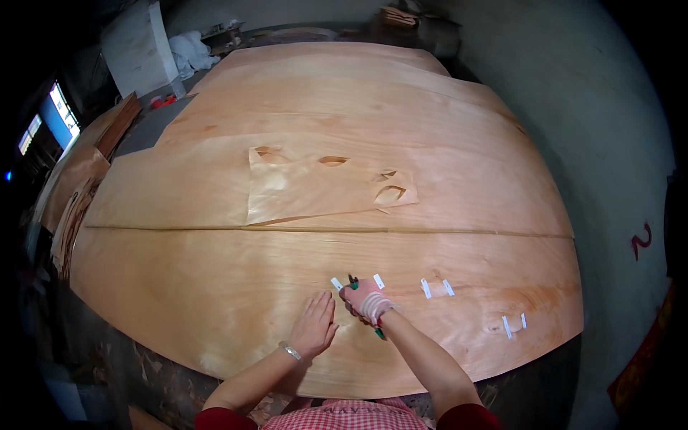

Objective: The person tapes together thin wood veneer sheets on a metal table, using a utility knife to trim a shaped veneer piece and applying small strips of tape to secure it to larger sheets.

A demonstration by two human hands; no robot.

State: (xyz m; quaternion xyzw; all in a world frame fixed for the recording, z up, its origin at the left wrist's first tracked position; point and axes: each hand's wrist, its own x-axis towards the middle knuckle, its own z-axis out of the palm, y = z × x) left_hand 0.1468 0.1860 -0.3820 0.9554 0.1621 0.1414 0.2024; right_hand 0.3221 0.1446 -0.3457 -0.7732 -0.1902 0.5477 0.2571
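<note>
Closed around a green-and-dark hand tool (354, 285), the gloved right hand (365, 297) works low over the wood veneer sheet (215, 287). Most of the tool is hidden by the glove; its long axis goes from five o'clock to eleven o'clock, with the dark end toward eleven. I cannot tell if this end touches the wood.

Just beside this grip, at ten o'clock, lies a small white strip (337, 284), its long axis slanting also from eleven to five. A second white strip (378, 282) lies near at one o'clock, with almost the same slant. The bare left hand (315, 324) is at eight o'clock from the grip, its fingers extended together toward one o'clock, and I see nothing held in it. Its fingertips are close to the first strip, but the right hand seems the nearer one.

Farther, at three o'clock, two more white strips (426, 289) stand as a pair, pointing nearly to twelve. Beyond, a long seam (444, 231) passes from nine to three, and past it, toward eleven, lies a veneer piece with eye-shaped holes (308, 190).
</note>
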